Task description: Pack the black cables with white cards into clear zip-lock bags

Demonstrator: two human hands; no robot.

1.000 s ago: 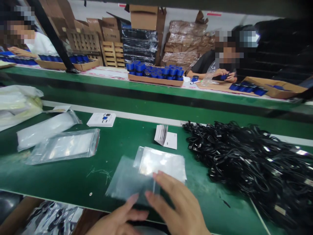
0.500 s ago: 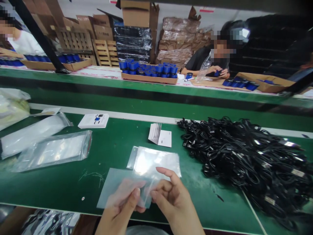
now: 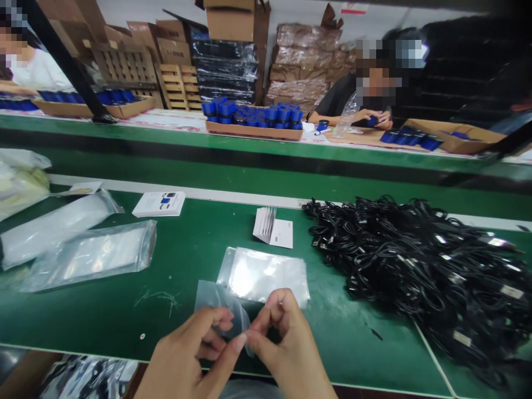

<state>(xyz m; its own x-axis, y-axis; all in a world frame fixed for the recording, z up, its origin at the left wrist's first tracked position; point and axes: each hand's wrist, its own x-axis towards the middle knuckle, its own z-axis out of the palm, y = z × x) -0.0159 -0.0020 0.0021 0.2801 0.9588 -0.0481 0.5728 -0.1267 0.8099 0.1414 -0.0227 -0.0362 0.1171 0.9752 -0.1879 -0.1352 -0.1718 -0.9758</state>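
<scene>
The clear bag (image 3: 206, 295), over the green counter (image 3: 187, 249) between both hands, could crease or slip, its film being thin and the pinch close to one edge; a slack corner might also drag the glossy stack of bags (image 3: 268, 275) just beyond. The grip of the right hand (image 3: 291, 343) is clamped on that edge; whether the left hand (image 3: 189, 346) closes too, I cannot tell (the thumbs meet there). The bag looks limp, smooth and bowed; the black cables (image 3: 407, 266) form a tangled, rubbery heap.
</scene>
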